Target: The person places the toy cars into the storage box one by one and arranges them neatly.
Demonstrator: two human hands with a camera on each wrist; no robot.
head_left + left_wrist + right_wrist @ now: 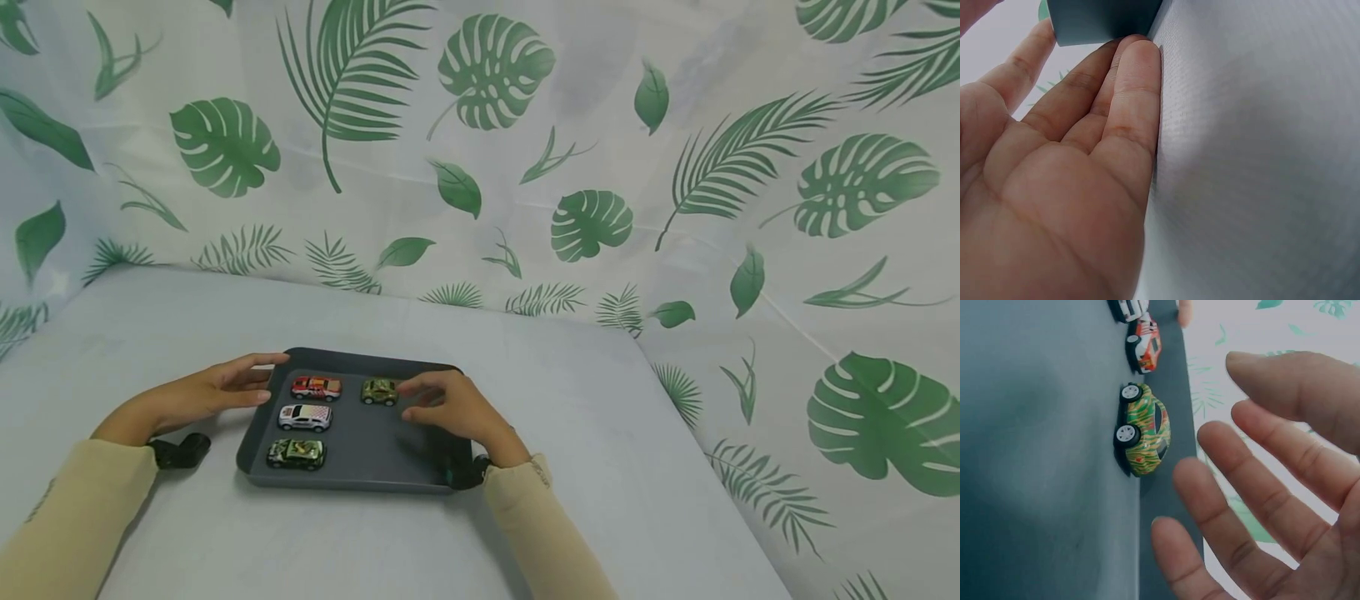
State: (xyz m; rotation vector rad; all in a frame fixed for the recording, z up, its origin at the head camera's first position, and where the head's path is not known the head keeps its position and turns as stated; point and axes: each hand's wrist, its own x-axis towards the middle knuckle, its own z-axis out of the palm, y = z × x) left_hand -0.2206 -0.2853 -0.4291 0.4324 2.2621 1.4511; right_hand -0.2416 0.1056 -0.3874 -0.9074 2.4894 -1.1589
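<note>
A dark grey tray (pixel 367 454) holds several toy cars. On its left side stand a red and white toy car (pixel 316 387), a white toy car (pixel 304 417) and a dark green patterned toy car (pixel 296 454), one below another. A green and yellow striped toy car (pixel 1146 431) stands further right, near the far wall. My left hand (pixel 198 396) touches the tray's left edge, its fingers fairly straight against the outer wall in the left wrist view. Over the tray's right part, my right hand (pixel 450 408) is beside the striped car, fingers spread and holding nothing.
The tray lies on a table covered in white cloth (pixel 585 467). Behind and to the right hangs a white curtain with green leaves (pixel 510 167). A black strap device sits on each wrist, below the beige sleeves (pixel 90 508).
</note>
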